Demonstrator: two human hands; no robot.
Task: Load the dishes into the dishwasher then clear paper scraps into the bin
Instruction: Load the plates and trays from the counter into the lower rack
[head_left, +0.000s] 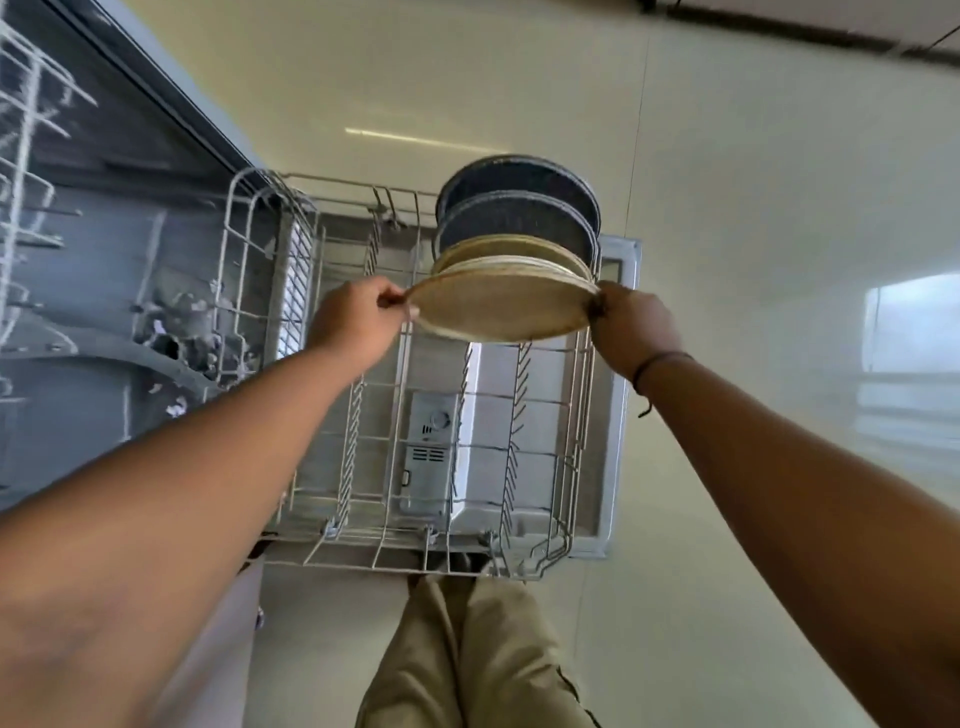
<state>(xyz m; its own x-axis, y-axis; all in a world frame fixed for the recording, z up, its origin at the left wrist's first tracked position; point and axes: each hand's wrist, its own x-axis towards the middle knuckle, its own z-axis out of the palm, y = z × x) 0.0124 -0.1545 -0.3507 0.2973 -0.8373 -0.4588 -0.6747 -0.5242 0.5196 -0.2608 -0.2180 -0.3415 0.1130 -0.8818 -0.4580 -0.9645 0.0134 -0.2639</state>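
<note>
A person's left hand (358, 322) and right hand (631, 327) pinch opposite rims of a cream plate (501, 306) above the pulled-out rack (582, 415), just before the slotted plates (519, 218). Lowering it upright between free tines should seat it cleanly.

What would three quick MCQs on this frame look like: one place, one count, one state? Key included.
1. Where do the dark plates stand?
A. Rack's far end
B. Rack's near end
C. On the floor

2. How many dark plates stand in the rack?
A. None
B. Two
C. Five

3. How is the cream plate held?
A. Left hand alone
B. Lying loose
C. Both hands on its rim

Key: A, they stand beyond the cream plates; B, two dark rims show; C, left hand and right hand grip opposite edges.
</note>
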